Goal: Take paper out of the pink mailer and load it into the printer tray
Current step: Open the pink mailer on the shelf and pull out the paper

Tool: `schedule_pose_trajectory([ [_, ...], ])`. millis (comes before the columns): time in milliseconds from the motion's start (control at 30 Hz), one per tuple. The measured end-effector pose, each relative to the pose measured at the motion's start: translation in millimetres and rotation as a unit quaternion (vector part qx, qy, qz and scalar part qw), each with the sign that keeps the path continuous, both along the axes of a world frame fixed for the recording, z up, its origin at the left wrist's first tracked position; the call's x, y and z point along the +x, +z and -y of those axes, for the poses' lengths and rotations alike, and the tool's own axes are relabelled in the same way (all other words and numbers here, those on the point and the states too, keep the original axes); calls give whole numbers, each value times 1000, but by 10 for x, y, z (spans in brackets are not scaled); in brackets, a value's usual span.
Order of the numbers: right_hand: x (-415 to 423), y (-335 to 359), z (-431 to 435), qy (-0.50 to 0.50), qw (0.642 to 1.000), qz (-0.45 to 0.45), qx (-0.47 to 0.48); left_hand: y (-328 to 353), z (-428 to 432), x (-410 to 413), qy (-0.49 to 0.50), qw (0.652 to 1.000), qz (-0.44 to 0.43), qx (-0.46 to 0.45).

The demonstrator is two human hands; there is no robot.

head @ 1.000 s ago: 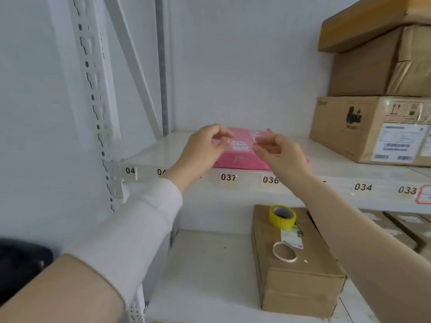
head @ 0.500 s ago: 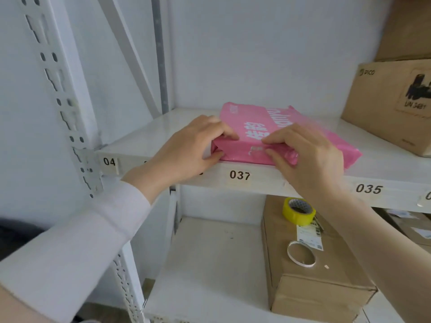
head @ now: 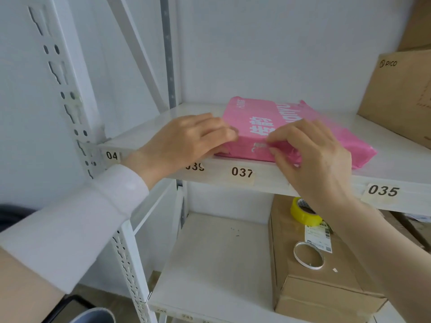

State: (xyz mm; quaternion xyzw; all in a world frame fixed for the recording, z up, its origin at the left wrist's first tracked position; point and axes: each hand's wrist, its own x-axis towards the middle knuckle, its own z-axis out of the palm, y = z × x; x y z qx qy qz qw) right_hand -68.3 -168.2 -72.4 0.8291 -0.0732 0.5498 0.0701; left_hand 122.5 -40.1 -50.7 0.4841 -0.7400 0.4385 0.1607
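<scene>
A pink mailer (head: pixel 263 117) with white lettering lies flat on the upper white shelf (head: pixel 268 177), close to its front edge. My left hand (head: pixel 186 142) holds the mailer's near left corner, fingers on top and thumb tucked under. My right hand (head: pixel 312 155) pinches the mailer's front edge near its middle, with the fingers curled over the top. The mailer looks sealed and thick. No paper and no printer are in view.
A brown carton (head: pixel 401 96) stands on the same shelf at the right. On the lower shelf (head: pixel 210 271) a cardboard box (head: pixel 312 287) carries a yellow tape roll (head: pixel 304 212) and a clear tape ring (head: pixel 308 254). A perforated white upright (head: pixel 67 108) rises at the left.
My hands went from hovering in front of the mailer to gripping its front edge. The camera has moved closer to the shelf.
</scene>
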Motion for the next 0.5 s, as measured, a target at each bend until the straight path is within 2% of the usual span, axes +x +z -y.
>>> schedule_pose_trajectory([
  [167,-15,4,-25,-8,1000,-25,1,42,28,10,-12,1000,21,-16],
  [367,21,-23,-79,-15,1000,-16,5,-17,63,-101,-23,993,-112,-37],
  [500,35,21,-99,-14,1000,0,19,-40,83,-106,-17,990,-133,-45],
])
